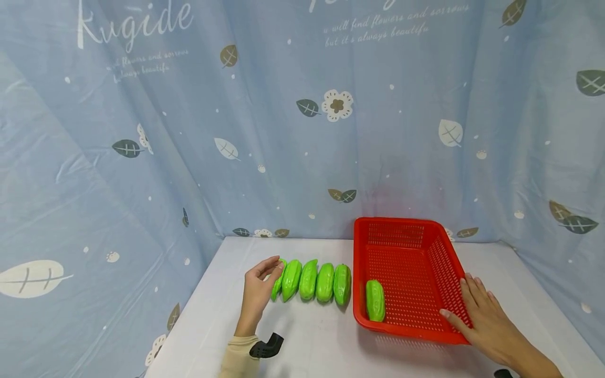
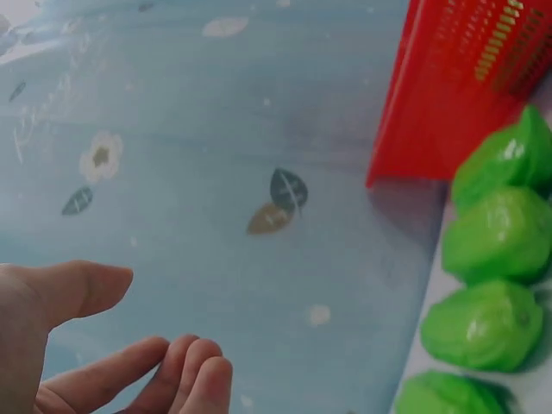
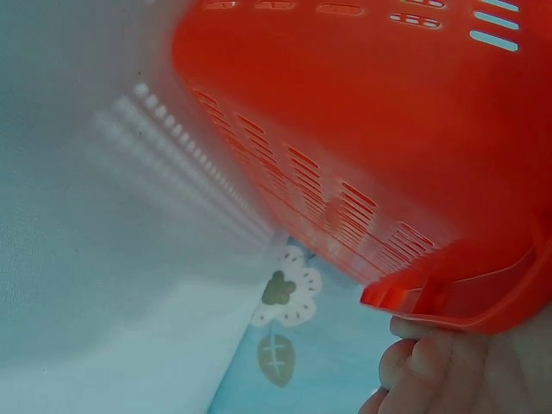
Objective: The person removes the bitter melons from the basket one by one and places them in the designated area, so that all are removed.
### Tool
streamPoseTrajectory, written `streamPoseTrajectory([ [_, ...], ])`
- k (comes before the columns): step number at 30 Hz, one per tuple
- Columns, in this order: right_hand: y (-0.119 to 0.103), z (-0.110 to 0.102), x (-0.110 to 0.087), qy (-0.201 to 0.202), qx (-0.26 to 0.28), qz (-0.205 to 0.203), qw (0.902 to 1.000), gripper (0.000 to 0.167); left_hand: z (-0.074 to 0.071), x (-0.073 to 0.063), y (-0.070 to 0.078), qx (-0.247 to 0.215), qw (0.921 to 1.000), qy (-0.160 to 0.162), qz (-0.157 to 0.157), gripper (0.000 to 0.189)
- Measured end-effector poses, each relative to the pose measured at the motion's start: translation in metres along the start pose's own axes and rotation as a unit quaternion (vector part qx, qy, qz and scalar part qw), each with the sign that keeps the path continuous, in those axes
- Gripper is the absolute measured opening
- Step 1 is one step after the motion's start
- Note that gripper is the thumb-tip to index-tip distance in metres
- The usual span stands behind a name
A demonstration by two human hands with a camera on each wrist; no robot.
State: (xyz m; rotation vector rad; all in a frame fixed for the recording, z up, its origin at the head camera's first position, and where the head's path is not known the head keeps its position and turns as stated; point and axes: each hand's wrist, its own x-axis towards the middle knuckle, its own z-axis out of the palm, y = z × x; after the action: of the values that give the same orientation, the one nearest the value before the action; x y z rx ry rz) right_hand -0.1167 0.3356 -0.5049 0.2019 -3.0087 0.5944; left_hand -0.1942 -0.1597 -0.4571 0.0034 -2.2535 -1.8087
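Note:
Several green ridged gourd-like vegetables point(image 1: 309, 280) lie side by side in a row on the white table. My left hand point(image 1: 262, 281) is at the left end of this row, overlapping the leftmost green vegetable point(image 1: 277, 287) and partly hiding it. In the left wrist view a gap shows between the thumb point(image 2: 95, 289) and the bent fingers, with nothing between them. A red perforated basket point(image 1: 406, 331) stands right of the row, with one green vegetable point(image 1: 375, 301) inside at its near left corner. My right hand point(image 1: 491, 320) rests on the basket's right rim, fingers extended and thumb lying across the rim.
The white table point(image 1: 321, 341) extends in front of the row and on both sides. A pale blue curtain point(image 1: 283, 157) printed with leaves and flowers hangs behind the table and along its sides. The basket's left wall stands close to the rightmost vegetable point(image 1: 342, 284).

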Motion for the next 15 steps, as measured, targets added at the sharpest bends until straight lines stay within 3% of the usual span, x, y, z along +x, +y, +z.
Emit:
streamPoseTrajectory([
  [15, 0.0, 0.001, -0.002, 0.003, 0.007, -0.005, 1.0, 0.101, 0.039, -0.019, 0.024, -0.038, 0.9969, -0.059, 0.036, 0.034],
])
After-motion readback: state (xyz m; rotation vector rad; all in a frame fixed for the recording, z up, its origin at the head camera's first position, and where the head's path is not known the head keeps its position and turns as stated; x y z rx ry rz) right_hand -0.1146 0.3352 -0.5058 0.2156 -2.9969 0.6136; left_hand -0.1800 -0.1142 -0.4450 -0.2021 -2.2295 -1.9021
